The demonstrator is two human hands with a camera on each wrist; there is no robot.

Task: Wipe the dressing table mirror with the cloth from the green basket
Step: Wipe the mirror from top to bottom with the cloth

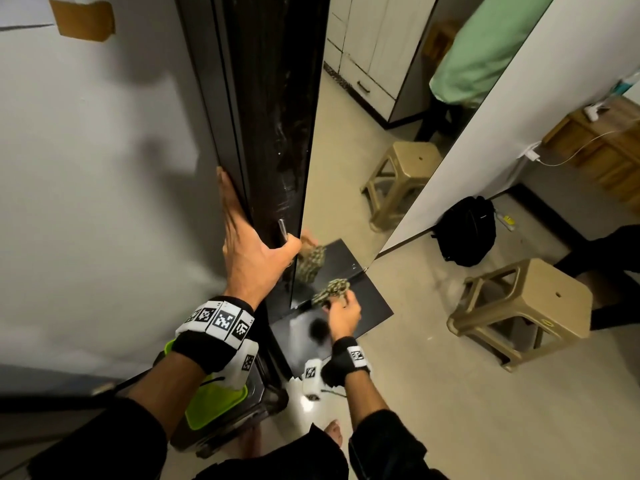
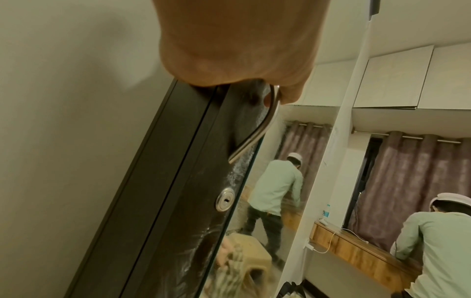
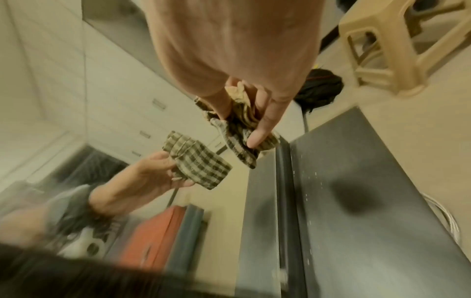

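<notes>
The tall mirror is set in a dark door frame. My left hand grips the frame's edge, fingers running up it and the thumb hooked round the metal handle; the left wrist view shows that thumb on the handle. My right hand holds a bunched checked cloth at the mirror's bottom edge, just above a dark shelf. The right wrist view shows the cloth against the glass, with its reflection beside it. The green basket sits low behind my left forearm, partly hidden.
A beige plastic stool stands on the floor to the right, with a black backpack behind it. A wooden desk with a charger cable lines the far wall. Another person in a green shirt bends over it. A keyhole sits on the frame.
</notes>
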